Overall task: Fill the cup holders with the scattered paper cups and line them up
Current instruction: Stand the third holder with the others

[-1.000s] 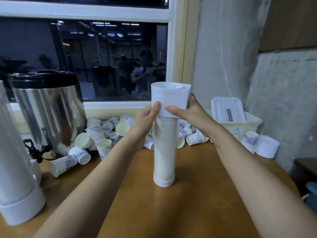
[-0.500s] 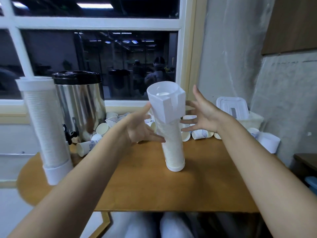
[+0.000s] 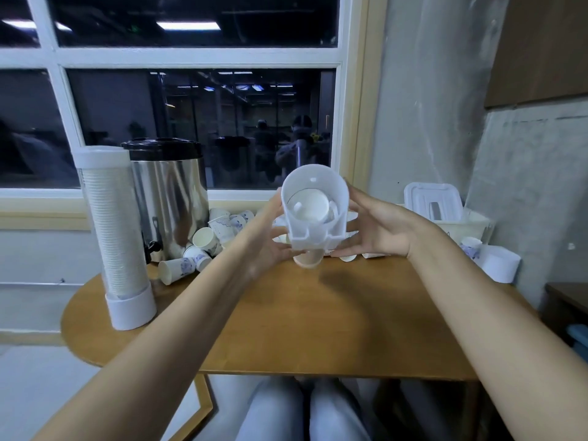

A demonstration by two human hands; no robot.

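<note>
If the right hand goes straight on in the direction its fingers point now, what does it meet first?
The tilted cup holder: the fingers of the right hand point left at its white head and seem to touch it. Beyond it is the left hand.

White cup holder [image 3: 313, 232] tips toward the camera, seemingly full; second cup holder [image 3: 116, 224] upright left, paper cups [image 3: 203, 240] strewn behind.
</note>
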